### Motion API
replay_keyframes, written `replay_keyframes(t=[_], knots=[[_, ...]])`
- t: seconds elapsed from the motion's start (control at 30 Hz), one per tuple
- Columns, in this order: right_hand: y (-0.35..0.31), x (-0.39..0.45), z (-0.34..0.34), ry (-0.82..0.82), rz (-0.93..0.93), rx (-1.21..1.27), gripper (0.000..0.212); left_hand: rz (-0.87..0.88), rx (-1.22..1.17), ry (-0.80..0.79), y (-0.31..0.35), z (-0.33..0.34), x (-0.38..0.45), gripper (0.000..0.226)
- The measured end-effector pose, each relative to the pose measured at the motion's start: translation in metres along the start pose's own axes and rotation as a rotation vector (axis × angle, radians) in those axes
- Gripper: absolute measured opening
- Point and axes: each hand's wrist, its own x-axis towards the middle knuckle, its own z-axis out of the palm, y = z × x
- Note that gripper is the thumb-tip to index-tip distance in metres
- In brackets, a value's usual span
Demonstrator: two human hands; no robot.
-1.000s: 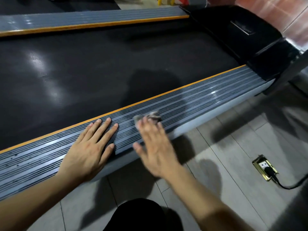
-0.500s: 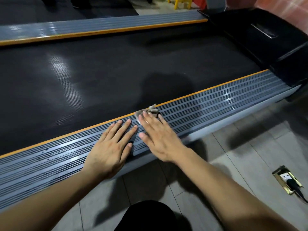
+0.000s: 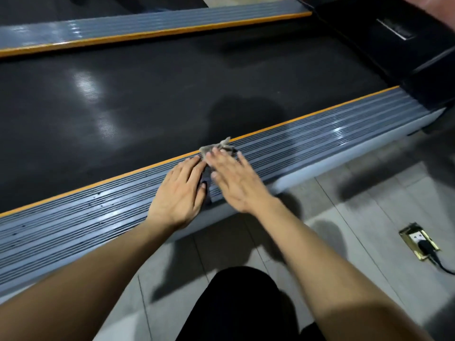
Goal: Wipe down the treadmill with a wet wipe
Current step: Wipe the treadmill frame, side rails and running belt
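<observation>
A treadmill lies across the view, with a black belt and a ribbed grey side rail edged in orange. A crumpled, greyed wet wipe sits on the rail by the orange strip. My right hand lies flat with its fingertips pressing on the wipe. My left hand rests flat on the rail just to the left, fingers together, touching the right hand's fingers. Most of the wipe is hidden under my right fingers.
The far grey rail runs along the top. The black motor cover sits at the upper right. On the tiled floor, a brass floor socket with a black plug and cable lies at the right. My dark-clad knee is below.
Both hands have slid right along the rail toward the motor cover, the left hand closing up against the right. The wipe moved with the right fingers toward the orange strip.
</observation>
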Motion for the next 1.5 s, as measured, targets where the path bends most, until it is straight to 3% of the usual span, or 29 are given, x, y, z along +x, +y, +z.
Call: replay_keyframes(t=[0.13,0.23,0.33,0.4,0.47,0.57,0.63,0.7,0.8,0.9,1.0,1.17,1.23,1.3,1.4,1.5], knots=[[0.070,-0.008,-0.015,0.012,0.381,-0.023,0.057,-0.016,0.026,0.029,0.001,-0.006,-0.008,0.047],[0.055,-0.007,-0.015,-0.007,0.496,-0.014,0.067,-0.054,0.058,0.054,-0.017,-0.011,-0.039,0.048],[-0.034,-0.014,0.005,0.046,0.252,0.021,0.075,-0.185,0.079,0.055,-0.048,-0.019,-0.091,0.055],[-0.089,-0.027,0.018,-0.003,0.033,0.046,0.071,-0.272,0.106,0.065,-0.070,-0.029,-0.124,0.059],[-0.092,-0.029,0.016,-0.036,-0.045,0.038,0.067,-0.375,0.116,0.110,-0.093,-0.041,-0.151,0.059],[-0.023,-0.031,0.010,0.107,0.184,-0.076,0.065,-0.513,0.115,0.195,-0.120,-0.056,-0.172,0.057],[0.025,-0.038,0.001,0.106,0.427,-0.099,0.069,-0.549,0.092,0.213,-0.125,-0.057,-0.175,0.056],[0.024,-0.041,0.000,0.085,0.524,-0.047,0.074,-0.536,0.081,0.205,-0.124,-0.053,-0.173,0.056],[-0.061,-0.046,0.016,0.170,0.368,0.019,0.071,-0.549,0.049,0.209,-0.126,-0.052,-0.172,0.057],[-0.155,-0.065,0.035,0.076,0.086,0.082,0.066,-0.539,0.051,0.223,-0.125,-0.053,-0.175,0.055],[-0.145,-0.066,0.033,0.087,0.008,0.065,0.061,-0.531,0.048,0.217,-0.125,-0.054,-0.175,0.054],[-0.014,-0.055,0.007,0.139,0.488,-0.087,0.073,-0.538,0.065,0.224,-0.126,-0.052,-0.176,0.054],[-0.016,-0.038,0.005,0.133,0.581,-0.035,0.078,-0.542,0.066,0.226,-0.125,-0.052,-0.175,0.054],[-0.067,-0.023,0.015,0.156,0.454,-0.020,0.076,-0.532,0.065,0.226,-0.125,-0.052,-0.175,0.053],[-0.169,-0.010,0.039,0.099,0.030,0.008,0.069,-0.516,0.052,0.221,-0.128,-0.054,-0.177,0.053],[-0.184,0.003,0.037,0.001,-0.194,-0.003,0.064,-0.506,0.027,0.211,-0.131,-0.055,-0.178,0.053]])
